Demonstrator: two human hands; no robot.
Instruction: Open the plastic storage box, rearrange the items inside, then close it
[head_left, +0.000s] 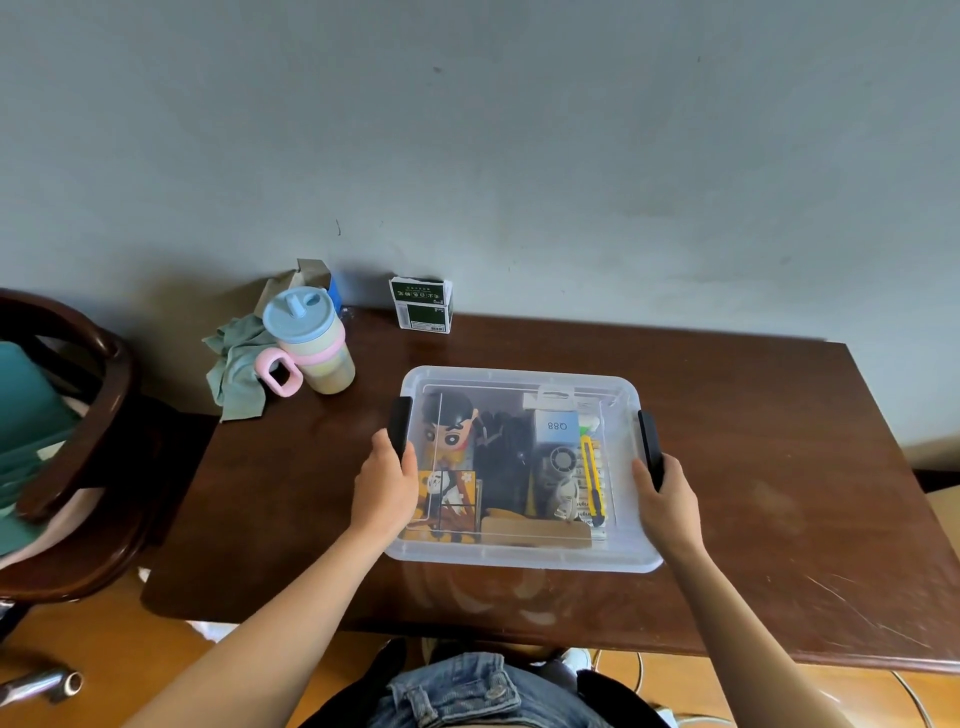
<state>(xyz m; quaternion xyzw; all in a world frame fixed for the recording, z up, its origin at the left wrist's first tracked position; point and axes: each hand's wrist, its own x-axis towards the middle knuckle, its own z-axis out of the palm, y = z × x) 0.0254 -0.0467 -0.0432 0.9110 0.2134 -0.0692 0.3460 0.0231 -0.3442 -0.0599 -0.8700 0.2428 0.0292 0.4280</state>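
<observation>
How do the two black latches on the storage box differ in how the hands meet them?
The left latch shows most of its length, the left hand covering only its near end; the right latch has the right hand curled round its near end. Both are black, on the box's short sides, lid still on.

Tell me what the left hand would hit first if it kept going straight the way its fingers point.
The left hand points away from the person along the storage box's left side. It already touches the black left latch. Beyond that lies bare table, then probably the green carton at the wall, though depth is unclear.
</observation>
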